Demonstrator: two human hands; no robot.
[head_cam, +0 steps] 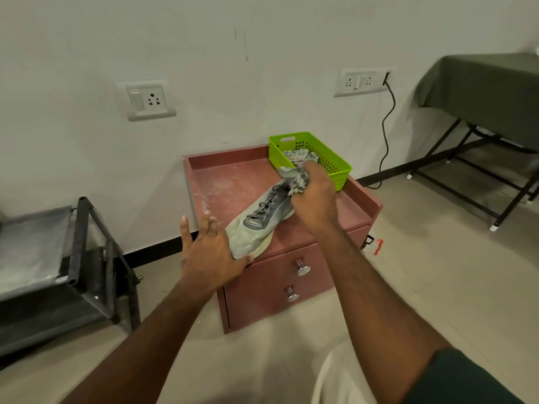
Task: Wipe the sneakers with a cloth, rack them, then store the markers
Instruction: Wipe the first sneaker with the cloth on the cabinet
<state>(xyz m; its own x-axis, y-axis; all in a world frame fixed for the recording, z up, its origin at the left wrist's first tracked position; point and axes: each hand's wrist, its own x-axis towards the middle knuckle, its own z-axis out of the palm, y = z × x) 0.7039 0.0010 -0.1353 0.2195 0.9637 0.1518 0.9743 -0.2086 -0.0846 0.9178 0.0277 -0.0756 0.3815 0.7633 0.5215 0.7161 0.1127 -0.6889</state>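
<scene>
A worn grey sneaker [256, 221] with dark laces lies on top of the reddish drawer cabinet [233, 182], its toe pointing toward me and overhanging the front edge. My left hand [210, 252] has its fingers spread and rests against the toe end. My right hand [315, 196] grips a crumpled grey patterned cloth [294, 177] and holds it on the sneaker's heel area. No markers are visible.
A green plastic basket [329, 158] holding more cloth stands at the cabinet's back right corner. A black metal shoe rack [84, 246] is on the left. A table with a green cover [484, 88] stands at the right. Two drawers with metal knobs [302, 266] face me.
</scene>
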